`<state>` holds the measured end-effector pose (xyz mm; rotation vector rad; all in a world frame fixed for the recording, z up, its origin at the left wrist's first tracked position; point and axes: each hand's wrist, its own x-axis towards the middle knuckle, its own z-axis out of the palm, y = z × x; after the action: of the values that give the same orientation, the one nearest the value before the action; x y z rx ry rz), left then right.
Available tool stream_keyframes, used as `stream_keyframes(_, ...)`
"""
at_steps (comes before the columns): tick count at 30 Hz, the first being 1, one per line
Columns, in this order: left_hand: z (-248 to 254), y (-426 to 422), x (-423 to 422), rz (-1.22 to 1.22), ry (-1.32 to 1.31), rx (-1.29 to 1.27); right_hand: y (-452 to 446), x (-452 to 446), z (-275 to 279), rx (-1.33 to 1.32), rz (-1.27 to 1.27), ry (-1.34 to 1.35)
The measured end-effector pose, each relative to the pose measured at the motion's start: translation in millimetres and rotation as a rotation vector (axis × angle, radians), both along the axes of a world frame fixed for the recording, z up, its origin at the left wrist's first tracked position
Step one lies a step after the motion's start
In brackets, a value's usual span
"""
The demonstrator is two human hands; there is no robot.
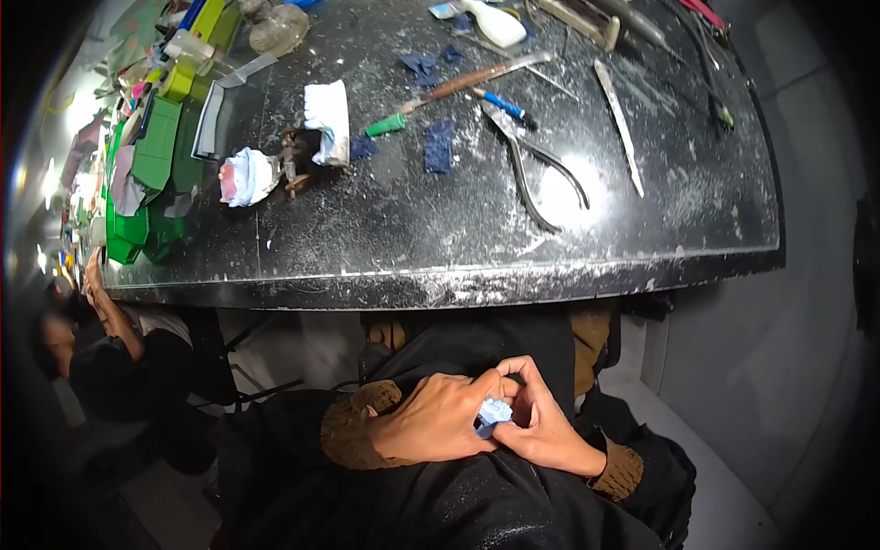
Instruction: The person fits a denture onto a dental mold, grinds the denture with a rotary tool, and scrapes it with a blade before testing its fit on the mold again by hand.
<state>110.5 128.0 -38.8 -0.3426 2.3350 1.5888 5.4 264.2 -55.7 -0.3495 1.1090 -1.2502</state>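
Note:
Over my lap, below the table's front edge, both my hands are closed round a small pale blue dental cast [496, 412]. My left hand [435, 417] wraps it from the left, its fingers mostly turned away from view. From the right, my right hand [548, 429] pinches it between thumb and curled fingers. A dark bluish piece [485, 428] shows at the cast's lower edge; whether it is paper or part of the cast I cannot tell. Most of the cast is hidden by my fingers.
On the dusty black table [367, 247] lie pliers [527, 165], a metal blade-like tool [621, 128], a brush [472, 82], dark blue scraps [438, 147] and a hinged articulator [293, 160] with dental casts. Green bins [156, 151] stand left. Another person's arm [115, 312] shows far left.

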Motion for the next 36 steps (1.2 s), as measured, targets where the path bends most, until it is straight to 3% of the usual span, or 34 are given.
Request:
stream_keyframes(4,-16.5,9.3,11.3,0.076,0.169,-0.016,4.4,10.3,-1.2,0.004,0.010,0.063)
stream_keyframes(16,-27.4,5.7,18.0,0.089,0.084,0.127,-1.2,16.1,1.8,0.059,0.038,0.247)
stream_keyframes(20,-25.0,-8.2,27.1,0.122,-0.006,0.165,21.3,0.3,-21.9,0.341,0.047,0.353)
stream_keyframes(23,-22.7,-8.6,25.4,0.192,-0.056,0.318,15.0,3.9,-24.3,0.054,-0.028,0.175)
stream_keyframes(30,-9.6,-39.4,1.6,0.383,0.321,0.525,12.6,-54.2,-27.1,0.087,0.411,-0.103)
stream_keyframes(32,-4.3,-54.6,-5.7,0.418,0.450,0.616,4.5,-83.1,-7.8,0.012,0.609,0.134)
stream_keyframes(34,0.4,-70.2,-13.5,0.400,0.530,0.652,-9.5,-110.1,25.9,-0.033,0.613,0.305)
stream_keyframes(36,1.4,-82.5,-24.0,0.423,0.609,0.626,-18.7,-129.6,55.7,-0.078,0.365,0.271)
